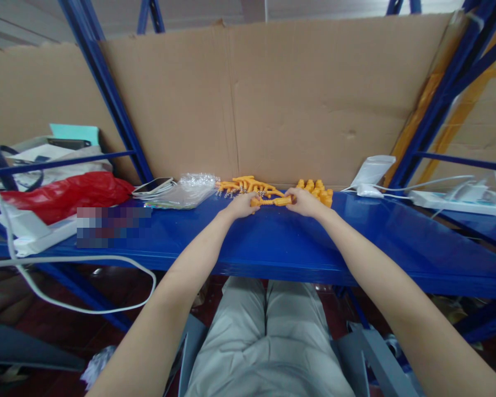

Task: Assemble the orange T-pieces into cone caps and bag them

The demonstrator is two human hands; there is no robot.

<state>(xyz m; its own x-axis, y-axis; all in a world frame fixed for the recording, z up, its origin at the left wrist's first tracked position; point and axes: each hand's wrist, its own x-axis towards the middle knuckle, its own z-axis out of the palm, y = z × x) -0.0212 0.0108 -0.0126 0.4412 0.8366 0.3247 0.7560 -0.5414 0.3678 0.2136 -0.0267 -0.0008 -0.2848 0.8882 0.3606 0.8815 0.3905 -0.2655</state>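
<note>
Both arms reach forward over the blue shelf top. My left hand (243, 205) closes its fingers on one end of an orange plastic piece (278, 202) with a ridged middle. At its other end my right hand (306, 203) grips it, so the piece lies level between the two hands, low over the shelf. Just behind is a pile of orange branching plastic parts (248, 183), with small metal chains among them. Beyond my right hand stand several knobbly orange parts (316, 189) in a cluster. The fingers hide both ends of the held piece.
The blue shelf (268, 242) backs onto a cardboard panel (289, 105). Clear plastic bags (190, 193) and a phone (155, 187) lie left. A red bag (74, 193) and a power strip (49, 234) with a looping white cable (149, 300) sit farther left. A white box (372, 171) stands right.
</note>
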